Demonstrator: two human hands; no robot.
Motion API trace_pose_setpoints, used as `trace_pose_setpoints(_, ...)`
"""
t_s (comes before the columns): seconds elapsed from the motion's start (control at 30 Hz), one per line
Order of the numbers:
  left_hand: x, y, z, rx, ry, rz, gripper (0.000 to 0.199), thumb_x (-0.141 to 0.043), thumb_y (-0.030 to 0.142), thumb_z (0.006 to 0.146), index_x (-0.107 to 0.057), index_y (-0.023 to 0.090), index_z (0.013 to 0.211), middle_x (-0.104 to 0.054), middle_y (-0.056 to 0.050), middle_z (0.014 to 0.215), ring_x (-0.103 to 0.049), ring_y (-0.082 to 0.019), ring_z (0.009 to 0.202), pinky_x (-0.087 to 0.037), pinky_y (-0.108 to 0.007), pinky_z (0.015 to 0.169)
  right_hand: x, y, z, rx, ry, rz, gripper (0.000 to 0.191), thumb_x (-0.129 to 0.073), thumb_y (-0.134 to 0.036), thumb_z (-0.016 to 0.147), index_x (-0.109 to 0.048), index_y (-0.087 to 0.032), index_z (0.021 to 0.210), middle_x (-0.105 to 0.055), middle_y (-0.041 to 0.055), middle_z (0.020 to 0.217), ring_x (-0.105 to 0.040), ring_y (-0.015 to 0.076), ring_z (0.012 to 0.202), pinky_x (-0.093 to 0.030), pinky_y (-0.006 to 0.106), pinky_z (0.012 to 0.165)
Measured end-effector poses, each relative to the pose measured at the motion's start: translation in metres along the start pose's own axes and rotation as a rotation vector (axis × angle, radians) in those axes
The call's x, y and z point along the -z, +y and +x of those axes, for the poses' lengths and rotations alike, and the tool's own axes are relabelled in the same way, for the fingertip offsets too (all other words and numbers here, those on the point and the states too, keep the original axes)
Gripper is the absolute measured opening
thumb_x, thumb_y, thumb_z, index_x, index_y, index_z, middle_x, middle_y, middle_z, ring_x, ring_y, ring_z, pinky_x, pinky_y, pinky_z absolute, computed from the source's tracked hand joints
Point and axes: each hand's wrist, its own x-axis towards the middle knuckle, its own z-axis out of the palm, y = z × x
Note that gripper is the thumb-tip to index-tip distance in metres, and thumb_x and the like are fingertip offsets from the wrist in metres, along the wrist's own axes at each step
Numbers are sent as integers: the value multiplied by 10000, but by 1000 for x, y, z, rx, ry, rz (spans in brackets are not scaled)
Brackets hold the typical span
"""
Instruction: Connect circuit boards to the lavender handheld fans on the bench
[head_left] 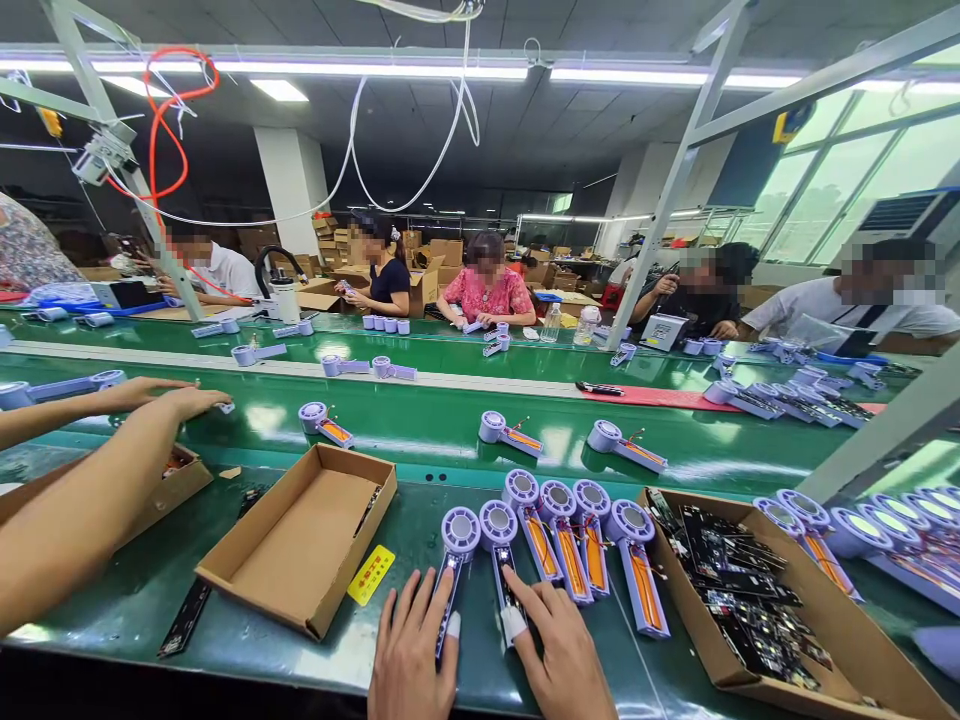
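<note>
My left hand [414, 640] rests over the handle of a lavender handheld fan [460, 530], gripping it between forefinger and thumb. Beside it my right hand [561, 645] has forefinger and thumb on the handle of a second handheld fan [498, 522], where a black circuit board [504, 568] lies in the open handle. White covers sit on both thumbs. Just right of that, several more fans [556, 500] stand in a row, orange strips and thin red wires showing in their handles.
An almost bare cardboard tray [262, 530] and a yellow label [372, 575] lie to the left; a cardboard box of black circuit boards [739, 570] is at right. A neighbour's arms [97, 480] reach in from the left. Fans sit along the green belt [420, 420]; several people work opposite.
</note>
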Motion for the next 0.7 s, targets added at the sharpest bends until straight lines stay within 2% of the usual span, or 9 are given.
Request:
trace_pose_setpoints(0.13,4,-4,1,16,9,-40,660,-456,155,861,-299,286,1489,-580,-3,1386,-578,-232,1216,-437,-449,985,4,-2,1,-8,11,-11,442,-444,-303,952,-444,-327,1394,-638,29,986,-628,194,852,-552,331,756)
trace_pose_setpoints(0.27,-5,2,-3,-8,-31,-143,760,-525,338,870,-158,249,1530,-483,-102,1466,-536,-301,1266,-463,-504,960,2,-2,-1,15,3,-20,487,-409,-319,951,-377,-304,1437,-625,61,1162,-632,212,1022,-542,341,848)
trace_pose_setpoints(0.37,-25,19,-4,79,-45,-233,812,-448,365,907,40,214,1538,-495,-161,1442,-516,-331,1286,-434,-579,979,-15,-7,0,11,49,-111,466,-460,-343,902,-473,-272,1362,-591,119,1256,-633,263,1073,-550,371,829)
trace_pose_setpoints(0.47,-41,25,4,248,-25,-348,703,-300,262,967,138,271,1518,-613,-130,1331,-609,-290,1193,-487,-557,924,-42,-22,10,-95,52,-297,381,-594,-350,811,-614,-264,1182,-604,175,1235,-675,321,947,-564,406,698)
trace_pose_setpoints(0.57,-52,5,14,302,39,-534,596,-221,195,979,-34,292,1537,-701,-84,1210,-688,-232,1068,-576,-413,811,-62,-41,32,-209,26,-414,314,-675,-349,744,-661,-224,1032,-596,239,1229,-667,387,901,-545,480,652)
trace_pose_setpoints(0.63,-60,-12,14,325,139,-580,545,-224,171,969,-233,275,1504,-713,-80,1185,-701,-218,1038,-593,-373,791,-66,-51,50,-262,-19,-417,327,-674,-303,735,-648,-203,1045,-570,253,1259,-635,420,982,-523,526,711)
trace_pose_setpoints(0.7,-67,-19,8,340,240,-533,472,-287,163,950,-431,245,1392,-718,-90,1162,-700,-233,1034,-596,-386,814,-65,-54,69,-287,-77,-396,362,-629,-226,761,-615,-194,1122,-547,237,1290,-593,412,1080,-494,531,796)
